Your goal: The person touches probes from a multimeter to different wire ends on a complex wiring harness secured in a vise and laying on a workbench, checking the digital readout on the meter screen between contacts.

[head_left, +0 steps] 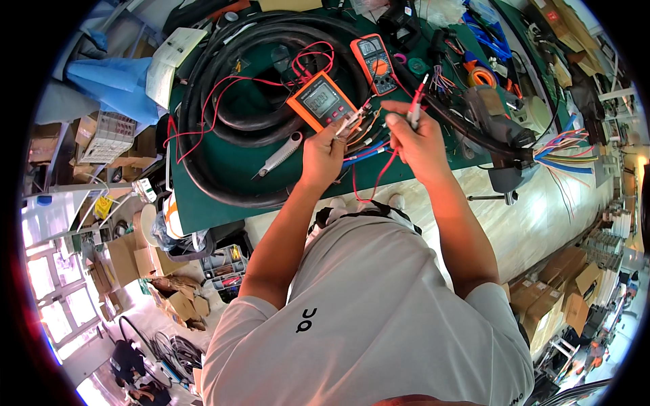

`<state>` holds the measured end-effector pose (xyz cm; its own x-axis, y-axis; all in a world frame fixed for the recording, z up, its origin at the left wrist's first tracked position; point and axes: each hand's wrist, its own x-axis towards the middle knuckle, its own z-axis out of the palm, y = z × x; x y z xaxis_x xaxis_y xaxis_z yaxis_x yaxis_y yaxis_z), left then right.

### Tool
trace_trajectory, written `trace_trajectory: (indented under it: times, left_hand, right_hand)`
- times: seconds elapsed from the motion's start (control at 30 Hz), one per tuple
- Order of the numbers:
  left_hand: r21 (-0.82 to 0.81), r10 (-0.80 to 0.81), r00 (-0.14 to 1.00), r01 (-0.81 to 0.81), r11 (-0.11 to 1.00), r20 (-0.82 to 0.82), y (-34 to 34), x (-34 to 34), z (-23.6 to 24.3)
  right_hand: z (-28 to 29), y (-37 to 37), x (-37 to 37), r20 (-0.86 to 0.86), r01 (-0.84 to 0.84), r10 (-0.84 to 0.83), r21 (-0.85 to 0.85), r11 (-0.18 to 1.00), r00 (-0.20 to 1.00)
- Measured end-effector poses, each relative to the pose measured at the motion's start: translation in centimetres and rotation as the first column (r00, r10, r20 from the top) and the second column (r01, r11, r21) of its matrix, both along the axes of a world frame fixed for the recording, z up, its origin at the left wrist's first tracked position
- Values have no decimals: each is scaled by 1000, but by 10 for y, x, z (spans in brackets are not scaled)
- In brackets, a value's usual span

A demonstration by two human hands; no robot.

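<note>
My left hand (323,154) is closed in a pinch at the table's front edge, just below an orange box-shaped meter (317,99) with a lit display. A small silvery piece shows at its fingertips, too small to name. My right hand (421,141) grips a red-and-grey test probe (416,111), its tip pointing up and away. A red lead (380,177) hangs in a loop below the hands. Blue, white and orange wires (365,153) fan out between them. Behind lies an orange handheld multimeter (374,62).
Thick black cable (193,145) lies coiled on the green table mat (233,159), with a grey utility knife (279,155) inside the coil. A cable end with splayed coloured wires (565,154) sticks out at right. Cardboard boxes (545,291) stand on the floor.
</note>
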<state>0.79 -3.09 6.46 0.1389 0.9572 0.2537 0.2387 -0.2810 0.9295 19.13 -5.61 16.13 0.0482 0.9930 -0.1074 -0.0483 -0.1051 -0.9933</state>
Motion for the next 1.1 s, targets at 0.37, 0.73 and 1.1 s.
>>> trace_trajectory:
  times: [0.37, 0.73, 1.1]
  left_hand:
    - [446, 252, 922, -100, 890, -296, -14, 17, -3]
    - [484, 235, 934, -81, 871, -267, -11, 15, -11]
    - [200, 128, 990, -113, 973, -62, -16, 16, -4]
  right_hand:
    - [-11, -10, -1, 232, 45, -70, 113, 993, 970]
    - [-13, -24, 2, 226, 117, -154, 170, 978, 962]
    - [-14, 1, 9, 294, 56, -83, 98, 994, 952]
